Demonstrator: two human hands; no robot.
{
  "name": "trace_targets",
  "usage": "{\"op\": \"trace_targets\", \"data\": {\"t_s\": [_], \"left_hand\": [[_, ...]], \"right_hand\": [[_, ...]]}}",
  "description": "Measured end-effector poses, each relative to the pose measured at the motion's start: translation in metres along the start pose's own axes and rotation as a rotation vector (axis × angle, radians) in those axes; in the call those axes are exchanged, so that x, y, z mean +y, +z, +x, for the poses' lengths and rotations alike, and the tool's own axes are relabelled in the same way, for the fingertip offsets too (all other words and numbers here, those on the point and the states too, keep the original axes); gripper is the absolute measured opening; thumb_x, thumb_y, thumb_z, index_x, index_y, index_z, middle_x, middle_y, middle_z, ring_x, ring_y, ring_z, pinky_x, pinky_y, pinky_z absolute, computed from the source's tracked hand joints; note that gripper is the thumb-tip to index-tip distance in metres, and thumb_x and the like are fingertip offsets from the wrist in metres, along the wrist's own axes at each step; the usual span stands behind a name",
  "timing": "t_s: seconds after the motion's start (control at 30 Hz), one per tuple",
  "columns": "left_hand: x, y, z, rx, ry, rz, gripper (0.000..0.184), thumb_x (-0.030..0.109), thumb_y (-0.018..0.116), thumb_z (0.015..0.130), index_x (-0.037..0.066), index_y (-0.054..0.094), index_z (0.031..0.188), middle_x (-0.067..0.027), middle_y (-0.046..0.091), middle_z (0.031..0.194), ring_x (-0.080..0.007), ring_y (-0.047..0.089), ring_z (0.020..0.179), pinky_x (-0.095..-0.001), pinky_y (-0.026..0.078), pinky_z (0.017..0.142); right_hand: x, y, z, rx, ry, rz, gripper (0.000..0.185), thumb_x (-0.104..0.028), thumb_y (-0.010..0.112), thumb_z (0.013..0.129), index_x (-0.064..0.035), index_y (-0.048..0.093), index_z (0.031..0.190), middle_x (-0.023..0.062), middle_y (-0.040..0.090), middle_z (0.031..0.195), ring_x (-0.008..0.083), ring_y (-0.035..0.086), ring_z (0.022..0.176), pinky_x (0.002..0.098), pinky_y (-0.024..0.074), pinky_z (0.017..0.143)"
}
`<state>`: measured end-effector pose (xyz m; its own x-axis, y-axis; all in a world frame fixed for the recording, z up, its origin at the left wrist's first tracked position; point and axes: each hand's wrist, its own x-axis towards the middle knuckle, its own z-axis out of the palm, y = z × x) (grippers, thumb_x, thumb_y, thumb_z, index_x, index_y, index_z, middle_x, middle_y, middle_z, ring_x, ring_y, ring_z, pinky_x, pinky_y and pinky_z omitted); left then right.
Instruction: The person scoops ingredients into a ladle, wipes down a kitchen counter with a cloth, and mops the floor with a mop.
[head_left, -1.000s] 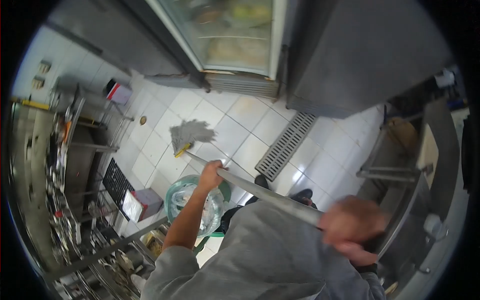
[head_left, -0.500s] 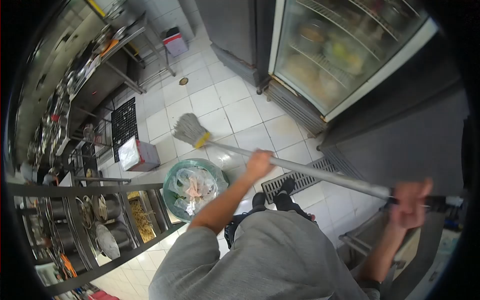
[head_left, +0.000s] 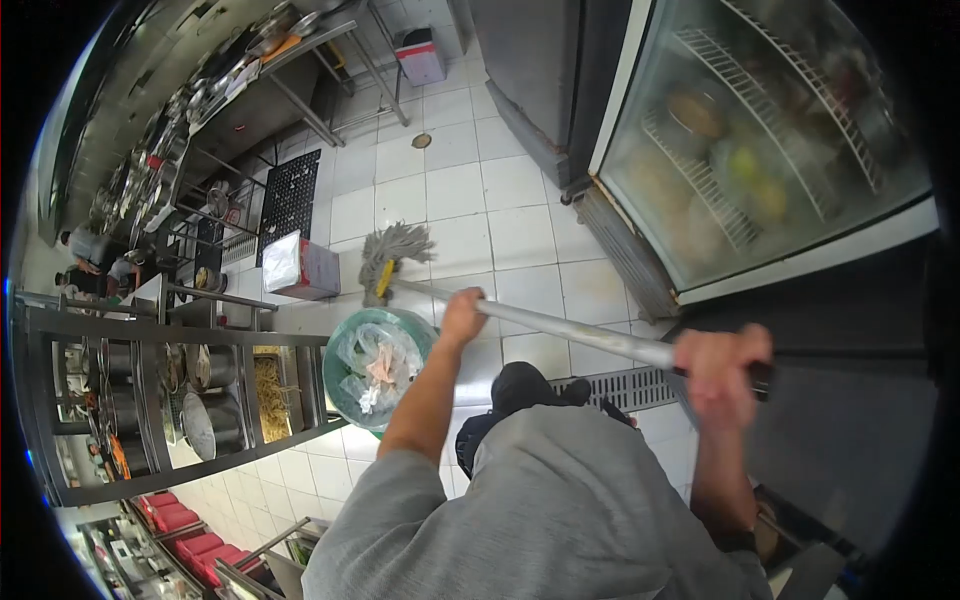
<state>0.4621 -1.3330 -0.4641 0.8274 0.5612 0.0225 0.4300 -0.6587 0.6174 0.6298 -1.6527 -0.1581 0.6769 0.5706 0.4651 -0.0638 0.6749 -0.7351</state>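
Note:
A long grey mop handle (head_left: 570, 328) runs across the view. Wrapped round its middle is my left hand (head_left: 463, 316), closed. My right hand (head_left: 722, 370) grips the handle near its dark upper end. At the far end, a grey string mop head (head_left: 393, 250) with a yellow clamp (head_left: 384, 279) rests on the white tiled floor (head_left: 455, 190). Just below the mop head stands a green bin (head_left: 343, 400) lined with clear plastic, with crumpled waste inside, close to my left forearm.
A glass-door fridge (head_left: 740, 150) stands at the upper right. A white-topped box (head_left: 305, 268) sits left of the mop. Metal shelving (head_left: 180, 480) with pots lines the left. A floor grate (head_left: 630, 389) lies by my feet. Several people (head_left: 90, 255) appear far left.
The view has turned, bringing the fridge further right. Both hands still hold the handle. The mop strings now spread up and to the right from the clamp, and my right hand sits further left in view.

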Motion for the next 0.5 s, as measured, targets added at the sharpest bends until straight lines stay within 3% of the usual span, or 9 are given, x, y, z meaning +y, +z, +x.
{"op": "trace_targets", "data": {"t_s": [0.13,0.23,0.3,0.37,0.4,0.43,0.5], "left_hand": [[-0.038,-0.019,0.008,0.094,-0.225,0.012,0.013,0.015,0.070,0.073,0.004,0.066,0.081,-0.0180,0.068,0.088,-0.0393,0.062,0.091,-0.0465,0.048,0.088],[-0.029,-0.016,0.021,0.036,-0.090,0.158,0.014,0.017,0.071,0.072,0.006,0.067,0.079,-0.0163,0.068,0.088,-0.0375,0.063,0.092,-0.0466,0.046,0.095],[0.016,-0.030,0.042,-0.089,-0.073,0.154,0.018,0.020,0.072,0.071,0.006,0.069,0.081,-0.0147,0.069,0.087,-0.0365,0.064,0.090,-0.0481,0.043,0.100],[0.046,-0.024,0.067,-0.053,-0.053,0.004,0.019,0.023,0.071,0.071,0.008,0.070,0.082,-0.0160,0.068,0.084,-0.0366,0.064,0.087,-0.0464,0.050,0.086],[0.074,-0.035,0.082,-0.076,-0.093,-0.055,0.021,0.028,0.071,0.076,0.007,0.069,0.078,-0.0172,0.066,0.079,-0.0382,0.064,0.082,-0.0469,0.051,0.075],[0.101,-0.056,0.097,-0.081,-0.024,-0.139,0.030,0.034,0.069,0.083,0.006,0.067,0.073,-0.0173,0.064,0.071,-0.0393,0.063,0.074,-0.0481,0.051,0.069],[0.111,-0.056,0.133,-0.017,0.138,-0.225,0.035,0.038,0.071,0.084,0.007,0.065,0.067,-0.0156,0.065,0.070,-0.0373,0.063,0.069,-0.0454,0.051,0.063]], "right_hand": [[0.045,-0.003,0.028,-0.237,0.148,-0.056,0.018,-0.016,0.063,0.092,-0.0125,0.045,0.093,0.0007,0.048,0.064,0.0166,0.051,0.059,0.0417,0.0445,0.075],[0.044,-0.017,0.062,-0.222,0.168,-0.019,0.015,-0.013,0.060,0.092,-0.0122,0.045,0.095,0.0008,0.047,0.064,0.0166,0.050,0.059,0.0401,0.0438,0.073],[0.018,-0.023,0.103,-0.176,0.173,0.054,0.012,-0.012,0.056,0.093,-0.0124,0.047,0.101,-0.0004,0.046,0.063,0.0148,0.048,0.056,0.0380,0.0415,0.069],[-0.016,-0.025,0.149,-0.125,0.105,-0.052,0.018,-0.011,0.052,0.095,-0.0120,0.048,0.112,-0.0052,0.043,0.061,0.0077,0.043,0.050,0.0285,0.0370,0.061],[-0.032,-0.018,0.174,-0.038,0.008,-0.080,0.009,-0.014,0.054,0.095,-0.0103,0.046,0.097,-0.0056,0.045,0.057,0.0067,0.044,0.046,0.0255,0.0370,0.050],[-0.048,-0.012,0.203,-0.136,-0.024,-0.053,0.009,-0.012,0.054,0.095,-0.0091,0.046,0.095,-0.0056,0.046,0.055,0.0050,0.045,0.044,0.0231,0.0394,0.048],[-0.074,-0.007,0.254,-0.236,-0.114,-0.059,0.012,-0.010,0.054,0.094,-0.0086,0.045,0.085,-0.0054,0.046,0.052,0.0032,0.044,0.039,0.0177,0.0373,0.043]]}}
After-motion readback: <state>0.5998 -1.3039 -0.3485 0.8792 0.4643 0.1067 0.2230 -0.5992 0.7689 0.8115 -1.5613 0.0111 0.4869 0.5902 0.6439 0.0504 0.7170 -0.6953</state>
